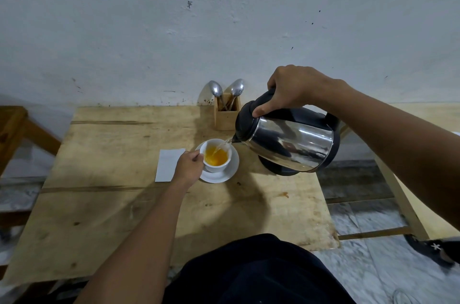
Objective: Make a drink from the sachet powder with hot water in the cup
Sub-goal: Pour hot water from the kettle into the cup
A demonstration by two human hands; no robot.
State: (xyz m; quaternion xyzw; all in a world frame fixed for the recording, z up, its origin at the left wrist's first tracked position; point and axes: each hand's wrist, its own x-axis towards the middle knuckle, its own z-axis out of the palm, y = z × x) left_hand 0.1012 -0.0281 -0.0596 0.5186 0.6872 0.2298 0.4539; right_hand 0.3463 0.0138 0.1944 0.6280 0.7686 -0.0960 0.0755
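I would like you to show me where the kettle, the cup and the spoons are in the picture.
kettle (293,144): head view, on its shiny steel side.
cup (215,168): head view, on its white outer wall, below the orange liquid.
spoons (216,90): head view, on the bowl of the left spoon, above the wooden holder (225,119).

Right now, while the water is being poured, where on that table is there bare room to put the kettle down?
The near half of the wooden table, in front of the saucer, is bare. The far-left corner, behind the white paper, is bare too. It is crowded at the far right: cup, spoon holder, kettle base and the tilted kettle in the right hand.
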